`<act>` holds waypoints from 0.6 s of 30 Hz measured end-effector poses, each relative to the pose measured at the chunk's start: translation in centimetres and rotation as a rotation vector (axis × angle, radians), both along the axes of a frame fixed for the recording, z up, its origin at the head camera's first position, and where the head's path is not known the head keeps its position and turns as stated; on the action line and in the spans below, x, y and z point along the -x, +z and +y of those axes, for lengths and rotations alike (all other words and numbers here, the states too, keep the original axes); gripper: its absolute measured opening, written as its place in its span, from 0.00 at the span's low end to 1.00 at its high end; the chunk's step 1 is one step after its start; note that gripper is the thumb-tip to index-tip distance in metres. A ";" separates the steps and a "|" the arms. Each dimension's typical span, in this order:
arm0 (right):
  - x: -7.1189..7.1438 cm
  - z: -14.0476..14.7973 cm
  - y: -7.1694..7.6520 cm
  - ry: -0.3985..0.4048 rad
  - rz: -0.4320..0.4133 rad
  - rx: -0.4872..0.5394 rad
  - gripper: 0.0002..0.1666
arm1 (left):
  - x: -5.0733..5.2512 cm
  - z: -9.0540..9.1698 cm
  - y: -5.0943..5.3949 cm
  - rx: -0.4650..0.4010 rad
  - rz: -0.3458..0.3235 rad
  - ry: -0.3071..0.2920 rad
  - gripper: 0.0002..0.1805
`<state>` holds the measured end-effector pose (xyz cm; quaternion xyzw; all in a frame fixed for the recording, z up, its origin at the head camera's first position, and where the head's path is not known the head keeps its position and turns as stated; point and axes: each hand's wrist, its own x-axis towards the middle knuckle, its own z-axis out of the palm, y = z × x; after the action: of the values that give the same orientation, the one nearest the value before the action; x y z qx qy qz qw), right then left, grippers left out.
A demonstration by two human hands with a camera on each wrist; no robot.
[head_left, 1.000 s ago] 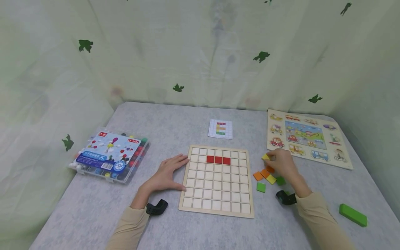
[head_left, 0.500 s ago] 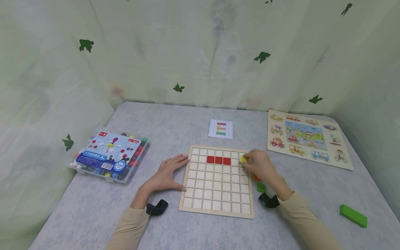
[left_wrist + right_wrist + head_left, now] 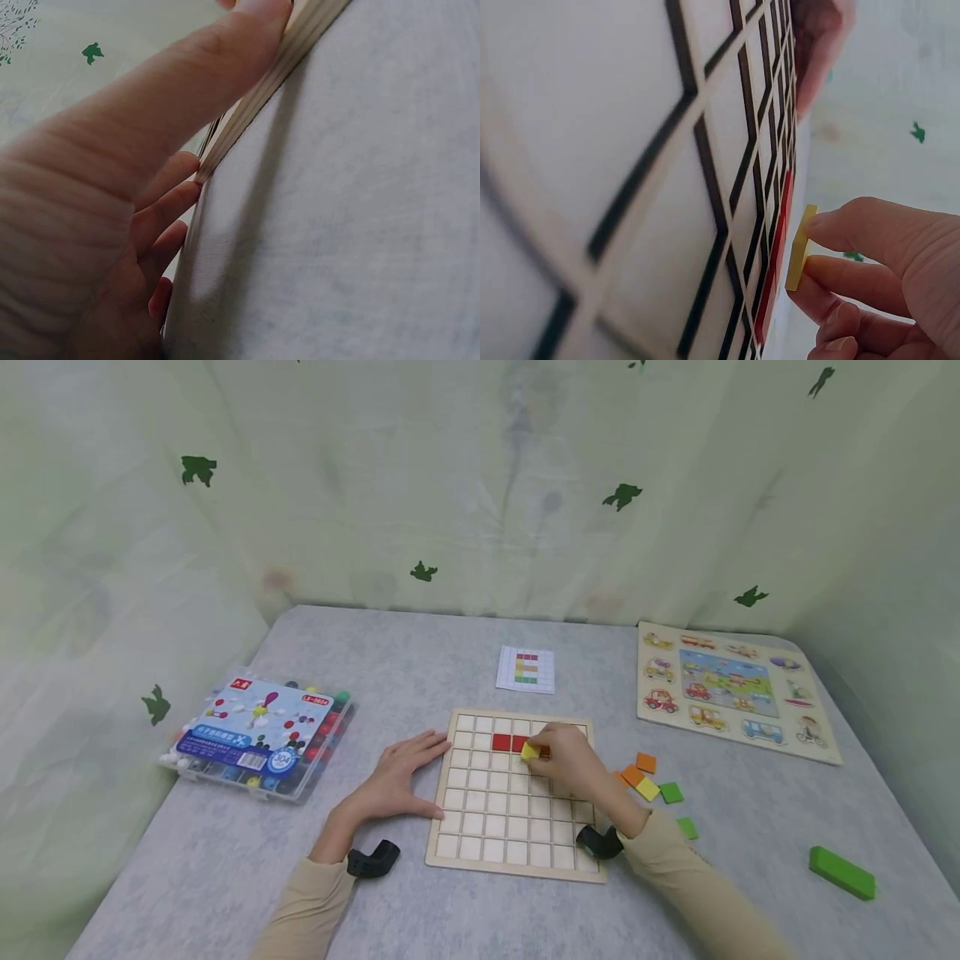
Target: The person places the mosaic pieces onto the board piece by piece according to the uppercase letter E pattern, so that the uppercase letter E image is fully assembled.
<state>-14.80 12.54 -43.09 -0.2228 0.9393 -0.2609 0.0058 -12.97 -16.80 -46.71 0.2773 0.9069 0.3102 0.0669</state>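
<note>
A wooden grid board [image 3: 517, 870] lies at the middle of the table, with a row of red tiles [image 3: 502, 742] set in its upper part. Thumb and fingertips of my left hand [image 3: 397, 779] touch the board's left edge; in the left wrist view the thumb [image 3: 202, 75] lies along the wooden side. Over the board, my right hand [image 3: 573, 764] pinches a yellow tile [image 3: 529, 751] and partly covers the red row. From the right wrist, that yellow tile [image 3: 802, 247] appears between thumb and fingers, a little apart from the board's face.
Loose orange tiles [image 3: 647, 763], another yellow tile [image 3: 647, 789] and green tiles [image 3: 671, 792] lie right of the board. Behind it is a pattern card [image 3: 526, 670]. A plastic box [image 3: 258, 735] sits left, a picture puzzle [image 3: 738, 693] back right, a green block [image 3: 842, 872] front right.
My right hand has carried the yellow tile leftward from the loose tiles to above the red row. My left hand stays at the board's left edge.
</note>
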 end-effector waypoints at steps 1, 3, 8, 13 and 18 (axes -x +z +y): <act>0.0 -0.4 0.0 0.006 -0.006 -0.003 0.11 | 0.0 0.0 0.0 0.001 0.000 0.001 0.55; -0.1 -1.0 0.0 0.012 0.003 -0.009 0.11 | 0.0 -0.1 -0.1 0.002 0.003 0.001 0.55; -0.4 -1.9 0.2 0.007 0.015 -0.023 0.10 | -0.1 -0.1 -0.1 -0.010 0.000 -0.001 0.55; -0.5 -2.3 0.2 0.012 0.011 -0.033 0.10 | -0.1 -0.2 -0.1 -0.010 0.004 0.001 0.55; -0.5 -2.4 0.0 0.030 -0.007 -0.024 0.12 | -0.1 -0.1 -0.1 -0.009 0.001 -0.003 0.55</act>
<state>-14.31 10.11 -43.13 -0.2361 0.9388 -0.2502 0.0159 -12.91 -16.89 -46.77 0.2791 0.9051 0.3140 0.0655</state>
